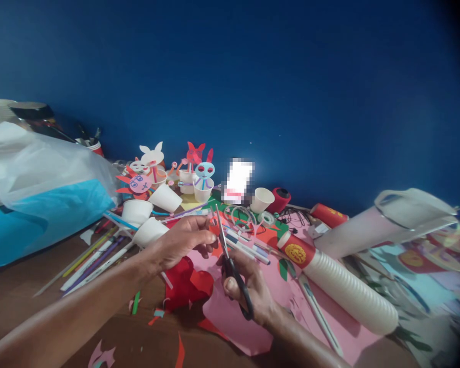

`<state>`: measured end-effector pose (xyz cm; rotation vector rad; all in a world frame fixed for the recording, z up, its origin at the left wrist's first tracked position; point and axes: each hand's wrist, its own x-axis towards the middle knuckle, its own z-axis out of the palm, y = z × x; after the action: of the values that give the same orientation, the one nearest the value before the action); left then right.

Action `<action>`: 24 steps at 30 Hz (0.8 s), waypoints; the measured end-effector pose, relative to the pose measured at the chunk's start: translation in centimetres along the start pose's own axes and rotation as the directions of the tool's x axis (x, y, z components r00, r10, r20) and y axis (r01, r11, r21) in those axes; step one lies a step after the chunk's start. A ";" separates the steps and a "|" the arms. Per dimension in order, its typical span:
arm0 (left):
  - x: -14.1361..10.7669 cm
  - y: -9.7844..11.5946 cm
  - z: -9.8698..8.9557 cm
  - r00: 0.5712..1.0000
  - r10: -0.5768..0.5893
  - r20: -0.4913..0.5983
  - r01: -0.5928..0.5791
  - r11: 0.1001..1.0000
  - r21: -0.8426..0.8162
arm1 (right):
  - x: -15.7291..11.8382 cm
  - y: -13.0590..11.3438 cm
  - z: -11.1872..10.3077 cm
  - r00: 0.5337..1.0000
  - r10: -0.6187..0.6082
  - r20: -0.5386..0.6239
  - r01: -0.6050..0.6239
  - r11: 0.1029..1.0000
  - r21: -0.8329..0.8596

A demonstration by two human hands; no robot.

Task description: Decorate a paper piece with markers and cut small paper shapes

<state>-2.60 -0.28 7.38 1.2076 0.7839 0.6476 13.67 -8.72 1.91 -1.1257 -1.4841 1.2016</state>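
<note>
My right hand [245,278] is wrapped round the black handles of a pair of scissors [221,232], whose blades point up and away. Between thumb and fingers, my left hand [186,237] pinches a small piece of red-orange paper [214,223] right beside the blades. Whether the blades touch the paper is hard to tell. Below the hands lie red paper [184,291] and a sheet of pink paper [237,324]. Several markers [247,245] lie just behind the scissors.
Paper cups with cut-out animal faces [205,171] stand at the back left. A long stack of paper cups [348,286] lies at right, near a craft knife [320,314]. A plastic bag [42,168] fills the left. Paper scraps [101,355] litter the front. A blue wall rises behind.
</note>
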 end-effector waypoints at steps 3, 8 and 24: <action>0.0 0.1 -0.1 1.000 -0.006 0.008 0.006 1.000 -0.005 | 0.0 0.0 0.0 1.000 0.005 -0.002 -0.005 1.000 -0.017; -0.1 0.6 -0.1 0.999 -0.044 0.006 0.044 0.999 0.008 | -0.1 0.0 0.0 1.000 0.014 -0.001 -0.014 0.999 -0.039; -0.1 0.5 -0.1 1.000 -0.022 -0.021 0.023 0.997 0.069 | 0.0 0.0 -0.1 1.000 0.028 -0.001 -0.028 0.996 -0.084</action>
<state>-2.77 -0.14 7.83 1.2550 0.8415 0.6195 13.78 -8.73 1.90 -1.2061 -1.5364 1.1675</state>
